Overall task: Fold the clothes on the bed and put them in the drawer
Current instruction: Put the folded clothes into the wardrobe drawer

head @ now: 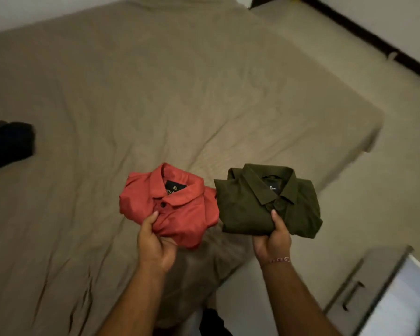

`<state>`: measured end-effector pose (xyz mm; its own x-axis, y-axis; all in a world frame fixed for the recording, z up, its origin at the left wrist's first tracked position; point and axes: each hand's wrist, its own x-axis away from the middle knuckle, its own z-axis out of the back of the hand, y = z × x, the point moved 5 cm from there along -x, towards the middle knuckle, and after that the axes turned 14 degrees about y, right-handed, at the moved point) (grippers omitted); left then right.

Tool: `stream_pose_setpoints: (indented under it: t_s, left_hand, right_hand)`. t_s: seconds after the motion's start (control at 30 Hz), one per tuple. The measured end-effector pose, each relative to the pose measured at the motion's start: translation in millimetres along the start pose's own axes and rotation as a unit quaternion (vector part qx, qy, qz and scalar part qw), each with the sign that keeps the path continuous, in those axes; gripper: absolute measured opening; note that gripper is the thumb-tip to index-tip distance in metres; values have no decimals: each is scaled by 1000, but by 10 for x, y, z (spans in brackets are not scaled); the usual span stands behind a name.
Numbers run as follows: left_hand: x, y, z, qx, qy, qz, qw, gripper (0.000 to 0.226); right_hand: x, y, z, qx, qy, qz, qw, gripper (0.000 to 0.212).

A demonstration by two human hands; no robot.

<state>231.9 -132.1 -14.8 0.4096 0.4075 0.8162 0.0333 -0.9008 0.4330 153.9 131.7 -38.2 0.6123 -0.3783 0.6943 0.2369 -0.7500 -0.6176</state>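
My left hand (155, 241) grips the near edge of a folded red collared shirt (177, 204), thumb on top, holding it above the bed (131, 105). My right hand (273, 238) grips the near edge of a folded dark green collared shirt (260, 202), thumb on top, beside the red one. Both shirts are lifted side by side over the bed's near right corner. A drawer unit (354, 287) with a dark handle stands at the lower right.
A dark folded garment (7, 144) lies on the bed at the far left. Beige floor (361, 214) runs along the bed's right side up to a wall with a dark skirting board (374, 40). A white surface (403, 301) tops the drawer unit.
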Motion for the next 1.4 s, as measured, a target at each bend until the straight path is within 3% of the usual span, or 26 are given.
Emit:
stream_pose_setpoints:
  t_s: [0.2, 0.37, 0.6, 0.73, 0.97, 1.07, 1.17, 1.27, 1.4]
  left_hand:
    - [792, -920, -875, -132, -105, 67, 983, 33]
    - [1333, -2025, -1534, -256, -168, 117, 945, 33]
    - [2017, -4237, -2243, -451, -256, 139, 844, 33]
    - [2624, -5584, -2405, -536, -310, 169, 767, 31]
    - [3262, -7415, -2457, -643, -355, 192, 651, 45]
    - [3389, -8050, -2432, -668, -375, 206, 609, 48]
    - [3258, -8766, -2378, -706, -365, 185, 578, 43]
    - [2992, -9663, -2237, -745, -372, 181, 523, 34]
    - [2400, -10544, -1876, -771, -387, 173, 476, 36]
  right_hand:
    - [178, -1285, 858, -121, 85, 75, 986, 50]
    - [94, -2222, 1724, -196, 160, 135, 958, 52]
    - [-418, -3343, 3251, -315, 275, 176, 891, 54]
    - [-562, -3789, 4118, -405, 342, 201, 824, 53]
    - [-567, -3847, 5111, -517, 441, 233, 696, 41]
    - [-705, -3749, 5396, -525, 495, 214, 658, 44]
    - [-1040, -3633, 5651, -538, 546, 194, 613, 49]
    - [-1616, -3498, 5874, -552, 590, 182, 560, 47]
    - [-2470, -3202, 6117, -605, 588, 171, 509, 42]
